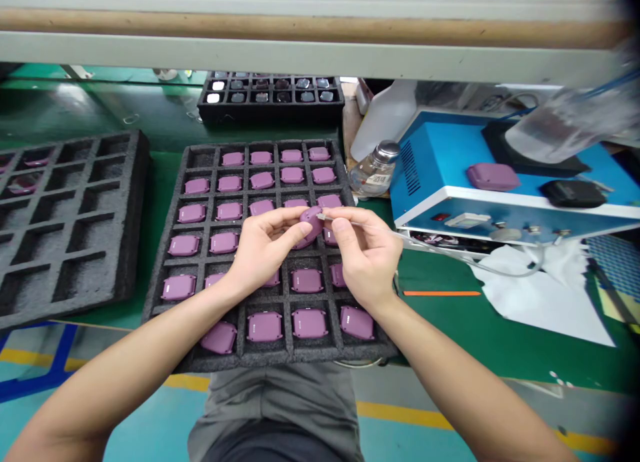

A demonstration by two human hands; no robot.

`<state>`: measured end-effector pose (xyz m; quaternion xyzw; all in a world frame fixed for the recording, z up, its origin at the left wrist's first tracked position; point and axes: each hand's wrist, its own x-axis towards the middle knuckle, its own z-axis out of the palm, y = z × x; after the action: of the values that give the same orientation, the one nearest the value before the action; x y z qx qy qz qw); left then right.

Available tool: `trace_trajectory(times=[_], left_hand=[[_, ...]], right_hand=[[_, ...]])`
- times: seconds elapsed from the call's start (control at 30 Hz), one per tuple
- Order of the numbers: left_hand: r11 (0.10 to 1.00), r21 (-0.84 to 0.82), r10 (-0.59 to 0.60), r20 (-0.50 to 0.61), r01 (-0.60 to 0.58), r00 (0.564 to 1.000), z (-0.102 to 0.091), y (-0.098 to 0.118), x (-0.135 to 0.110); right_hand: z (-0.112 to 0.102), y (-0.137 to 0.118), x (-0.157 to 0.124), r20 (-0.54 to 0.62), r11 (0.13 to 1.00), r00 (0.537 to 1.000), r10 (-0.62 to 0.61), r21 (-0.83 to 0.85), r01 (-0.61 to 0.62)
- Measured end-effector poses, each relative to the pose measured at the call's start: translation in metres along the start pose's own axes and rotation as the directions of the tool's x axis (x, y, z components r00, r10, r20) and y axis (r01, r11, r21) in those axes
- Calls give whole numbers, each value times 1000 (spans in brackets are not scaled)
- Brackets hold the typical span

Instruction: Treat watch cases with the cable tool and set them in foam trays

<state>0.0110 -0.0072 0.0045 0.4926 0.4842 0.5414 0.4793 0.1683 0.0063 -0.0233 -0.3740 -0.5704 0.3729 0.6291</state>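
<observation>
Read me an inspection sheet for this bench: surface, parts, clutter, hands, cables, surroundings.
Surface: green bench, partly covered by trays and equipment.
Job's things: foam tray of purple cases; one held case above it.
Clutter: orange stick, crumpled white sheet, jar; a loose case on the blue box.
Hands: left hand grips the held case; right hand pinches the line at its tip.
Cables: thin pale line loops toward the blue box's front; its far end is unclear.
Surroundings: second tray at left, black tray behind, rail overhead.
</observation>
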Motion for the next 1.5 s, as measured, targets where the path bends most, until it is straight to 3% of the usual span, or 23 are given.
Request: trace_trajectory(times=[0.43, 0.83, 1.5], left_hand=[[998, 45, 34, -4, -34, 999, -1, 2, 1], [965, 258, 61, -47, -47, 997, -6, 3, 8], [963, 268, 41, -55, -25, 998, -5, 7, 8]], right_hand=[[1, 0, 2, 0, 1000, 1000, -1, 20, 1], [2, 0, 12, 28, 998, 997, -70, -6, 70], [2, -1, 14, 29, 998, 998, -60, 26, 60]])
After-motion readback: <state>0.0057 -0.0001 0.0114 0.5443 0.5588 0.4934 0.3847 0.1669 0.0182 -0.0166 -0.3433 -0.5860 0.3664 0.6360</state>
